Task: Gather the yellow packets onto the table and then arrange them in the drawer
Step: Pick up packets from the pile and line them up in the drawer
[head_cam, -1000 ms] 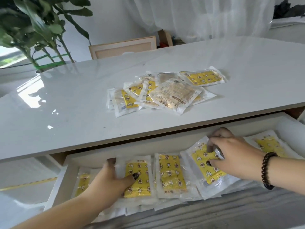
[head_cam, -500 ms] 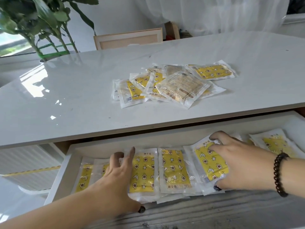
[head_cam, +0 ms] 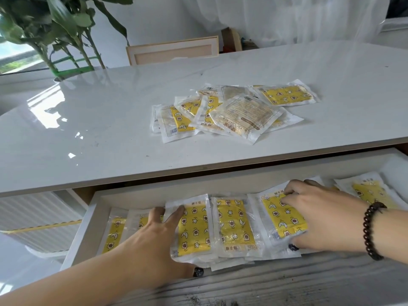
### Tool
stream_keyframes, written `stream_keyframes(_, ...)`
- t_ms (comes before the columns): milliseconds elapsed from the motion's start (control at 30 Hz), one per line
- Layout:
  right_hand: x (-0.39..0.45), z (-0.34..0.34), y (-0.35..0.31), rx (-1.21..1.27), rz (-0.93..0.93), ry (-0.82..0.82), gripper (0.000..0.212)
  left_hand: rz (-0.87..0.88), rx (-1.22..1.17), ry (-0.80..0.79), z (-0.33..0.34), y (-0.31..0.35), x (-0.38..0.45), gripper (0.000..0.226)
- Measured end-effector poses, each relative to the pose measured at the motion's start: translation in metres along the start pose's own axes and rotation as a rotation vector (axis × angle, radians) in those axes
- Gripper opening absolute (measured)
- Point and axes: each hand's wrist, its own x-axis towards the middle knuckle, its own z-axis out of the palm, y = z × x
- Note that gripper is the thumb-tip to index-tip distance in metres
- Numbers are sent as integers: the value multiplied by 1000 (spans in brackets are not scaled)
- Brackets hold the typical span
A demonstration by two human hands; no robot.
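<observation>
Packets point(head_cam: 194, 230) in the drawer point(head_cam: 154, 195) sit best squared edge to edge, so keep left hand point(head_cam: 159, 239) flat and right hand point(head_cam: 320, 217) lightly pinching, hands apart.

Your 2 forearms are bare, no sleeves in view. Your right hand point(head_cam: 326, 219) has 1 bracelet point(head_cam: 373, 230) at the wrist: round beads, very dark brown to black, glossy, strung in a single row. Thumbnail on your left hand point(head_cam: 159, 244) wears dark polish w/ a slight sparkle; right thumbnail is dark too. Can't tell about the other nails.
</observation>
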Motion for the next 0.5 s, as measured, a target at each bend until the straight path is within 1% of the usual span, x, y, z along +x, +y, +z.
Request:
stream_keyframes(267, -1, -2, 1, -19, -1, 25, 77, 17, 69, 22, -10, -8, -6, 120)
stream_keyframes(333, -2, -4, 0, -22, 1, 29, 80, 10, 73, 64, -16, -11, -10, 112)
stream_keyframes(433, -5, -7, -3, -30, 1, 51, 84, -32, 51, 132, -22, -16, -15, 92)
stream_keyframes(500, -7, -10, -4, -32, -2, 76, 83, -56, 11, 175, -28, -19, -19, 78)
